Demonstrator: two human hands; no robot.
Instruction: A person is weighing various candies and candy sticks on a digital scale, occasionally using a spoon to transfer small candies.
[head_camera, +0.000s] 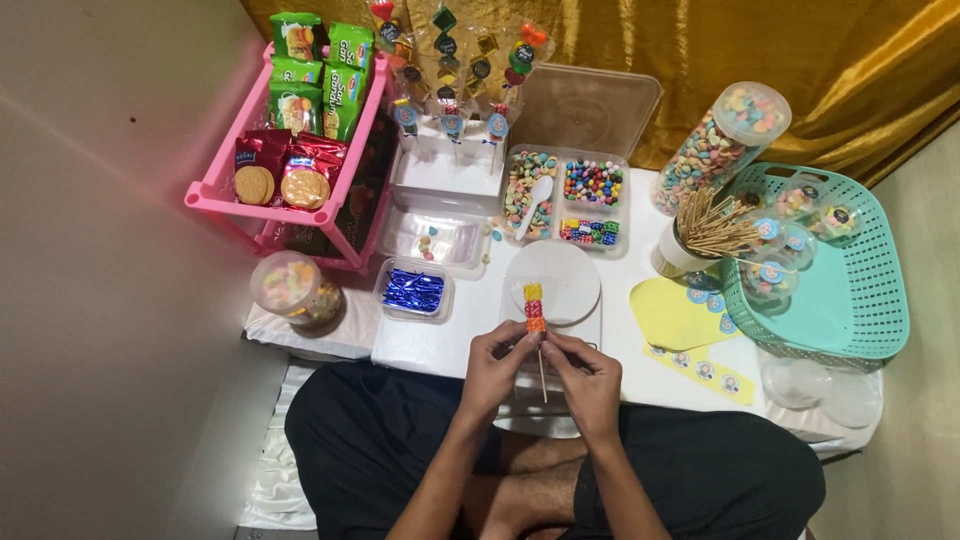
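Note:
Both my hands hold one thin wooden skewer (543, 378) upright over the near edge of a low white table (430, 345). My left hand (497, 365) pinches it just under three stacked candies (535, 308), yellow on top, then red, then orange. My right hand (584, 375) grips the stick lower down. Behind the candies sits a round white scale plate (570, 275).
A divided clear tray (568, 198) holds mixed candies and a white spoon. Blue twist ties fill a small box (414, 290). A pink snack rack (290, 130) stands at the left. A skewer cup (700, 235), a tall candy jar (720, 145) and a teal basket (850, 290) stand right.

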